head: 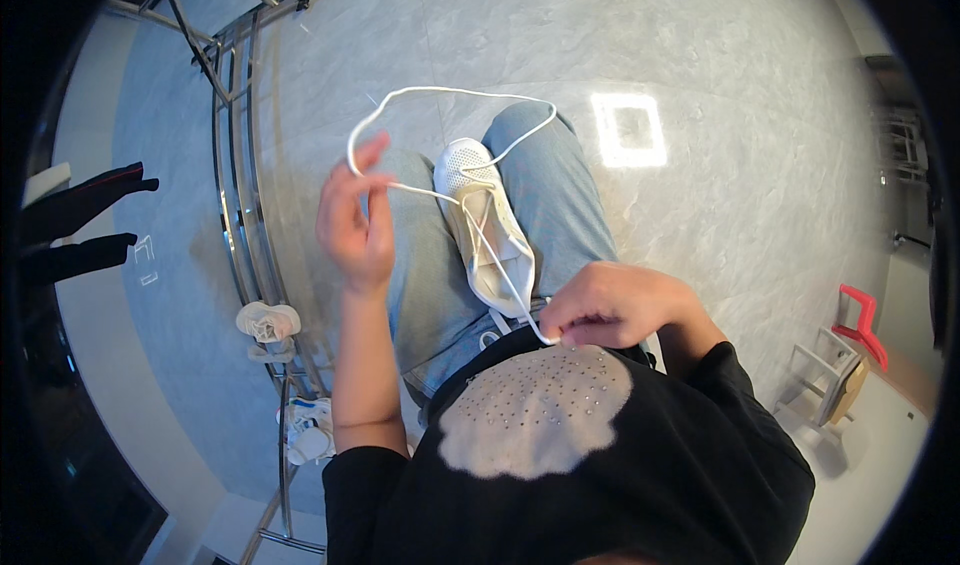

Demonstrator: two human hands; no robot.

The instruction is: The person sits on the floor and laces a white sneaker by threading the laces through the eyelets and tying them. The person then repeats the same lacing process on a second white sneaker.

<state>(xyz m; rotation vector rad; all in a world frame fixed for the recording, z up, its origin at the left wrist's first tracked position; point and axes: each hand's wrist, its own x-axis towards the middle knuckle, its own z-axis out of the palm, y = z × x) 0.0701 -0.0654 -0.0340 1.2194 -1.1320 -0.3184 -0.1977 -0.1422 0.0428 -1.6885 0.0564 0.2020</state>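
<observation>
A white shoe (497,238) with a perforated toe rests between my jeans-covered thighs, its toe pointing away from me and its opening facing up. Near the toe, a white shoelace (450,90) passes through the eyelets and makes a wide loop beyond the shoe. My left hand (356,223) is raised left of the shoe, with the lace at its thumb and bent finger; the other fingers are spread and blurred. Close to my shirt, my right hand (611,306) pinches the other stretch of lace, which runs taut across the shoe's opening.
A metal tube rack (238,167) stands on the left. It carries a pale shoe (268,322), with more white shoes (307,426) lower down. Dark garments (82,201) hang at the far left. To the right is a small chair (832,381) with a red part (861,328).
</observation>
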